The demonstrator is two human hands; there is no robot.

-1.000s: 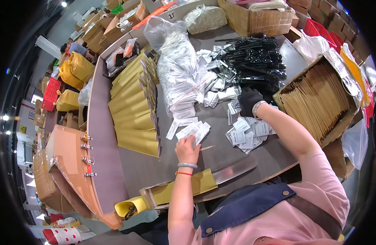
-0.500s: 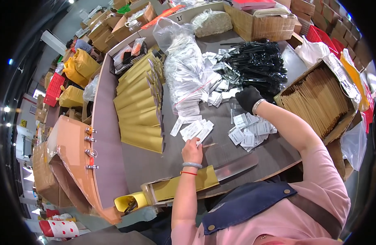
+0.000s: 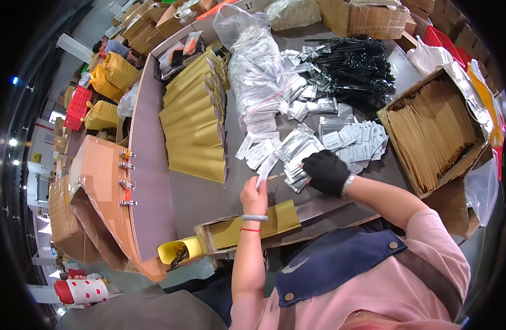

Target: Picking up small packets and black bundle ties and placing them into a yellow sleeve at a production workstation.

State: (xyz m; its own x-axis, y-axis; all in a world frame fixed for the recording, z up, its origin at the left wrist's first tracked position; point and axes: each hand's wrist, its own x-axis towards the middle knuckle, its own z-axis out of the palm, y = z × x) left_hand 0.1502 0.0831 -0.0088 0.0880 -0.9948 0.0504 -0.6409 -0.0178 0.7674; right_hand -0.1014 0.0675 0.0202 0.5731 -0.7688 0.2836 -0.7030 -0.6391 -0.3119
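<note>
My bare left hand, closed in a pinch, holds a white paper slip upright by its lower end. Several similar slips lie just beyond it. To the right, my right hand in a black glove curls its fingers over a spread of flat silver packets on the table. Its fingertips are partly hidden by the glove's back. Small clear packets with white cards lie fanned out beyond that hand. A big clear bag of white slips rests farther back.
Gold envelopes lie overlapped at left. Black plastic-wrapped items are heaped at the back. A carton of brown envelopes stands right. By the near edge are a gold sheet and a yellow holder. A panel borders the left.
My right hand has come nearer from the far pile, and silver packets now lie spread under it. My left hand has lifted a white slip from the slips on the table.
</note>
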